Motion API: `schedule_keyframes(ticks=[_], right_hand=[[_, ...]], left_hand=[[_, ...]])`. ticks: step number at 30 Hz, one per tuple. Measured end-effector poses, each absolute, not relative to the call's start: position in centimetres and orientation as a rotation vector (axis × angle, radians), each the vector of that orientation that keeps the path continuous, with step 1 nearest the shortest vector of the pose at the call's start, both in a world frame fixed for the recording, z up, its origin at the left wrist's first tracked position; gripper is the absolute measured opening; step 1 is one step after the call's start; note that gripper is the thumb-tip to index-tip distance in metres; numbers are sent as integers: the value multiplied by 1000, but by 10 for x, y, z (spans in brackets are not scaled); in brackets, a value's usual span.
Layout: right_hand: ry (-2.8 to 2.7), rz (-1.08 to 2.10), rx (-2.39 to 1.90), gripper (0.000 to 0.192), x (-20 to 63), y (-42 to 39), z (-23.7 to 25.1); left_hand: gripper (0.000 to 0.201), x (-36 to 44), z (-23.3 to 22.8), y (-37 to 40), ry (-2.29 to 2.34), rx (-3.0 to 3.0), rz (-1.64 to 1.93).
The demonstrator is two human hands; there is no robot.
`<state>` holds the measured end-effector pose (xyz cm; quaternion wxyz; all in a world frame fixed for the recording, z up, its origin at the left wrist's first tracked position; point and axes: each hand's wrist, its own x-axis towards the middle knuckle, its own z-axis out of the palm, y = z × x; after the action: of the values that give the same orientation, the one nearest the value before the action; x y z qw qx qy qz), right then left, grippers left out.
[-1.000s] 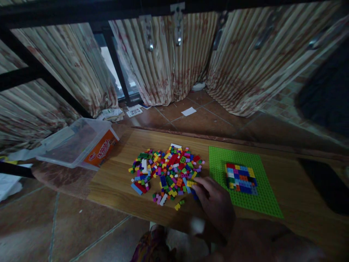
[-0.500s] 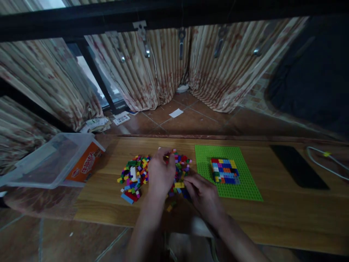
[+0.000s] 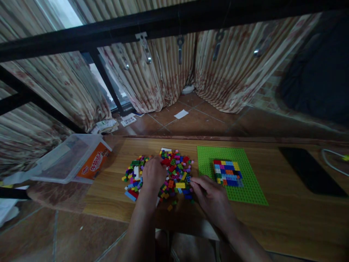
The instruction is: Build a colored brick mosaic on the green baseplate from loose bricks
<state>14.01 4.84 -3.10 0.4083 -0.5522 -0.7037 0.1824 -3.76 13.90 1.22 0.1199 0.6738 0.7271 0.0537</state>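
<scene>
Left hand (image 3: pixel 153 174) curled on bricks (image 3: pixel 174 171)

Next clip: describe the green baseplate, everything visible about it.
The baseplate is a flat, bright green rectangle, apparently studded plastic, lying on the wooden table right of the loose brick pile. A low multicoloured block of bricks sits on its middle. Neither the right hand, close by its left edge, nor the left hand clearly touches it.
</scene>
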Motion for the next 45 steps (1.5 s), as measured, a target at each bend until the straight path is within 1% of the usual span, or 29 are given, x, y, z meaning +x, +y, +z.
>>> schedule_keyframes(ticks=[14, 23, 32, 38, 42, 45], right_hand=[[-1737, 482, -1429, 19, 146, 50, -26], [-1737, 451, -1420, 19, 148, 50, -27], [-1750, 444, -1431, 20, 149, 50, -25], [-1749, 436, -1425, 20, 149, 50, -25], [-1667, 441, -1438, 19, 150, 50, -22], [-1531, 542, -1392, 19, 153, 50, -16]], left_hand=[[25, -42, 12, 137, 2087, 2062, 113], [21, -43, 11, 140, 2091, 2003, 115], [24, -40, 12, 137, 2082, 2034, 68], [22, -39, 12, 135, 2082, 2071, 118], [21, -39, 16, 133, 1873, 2056, 232], [22, -32, 23, 127, 1460, 1890, 395]])
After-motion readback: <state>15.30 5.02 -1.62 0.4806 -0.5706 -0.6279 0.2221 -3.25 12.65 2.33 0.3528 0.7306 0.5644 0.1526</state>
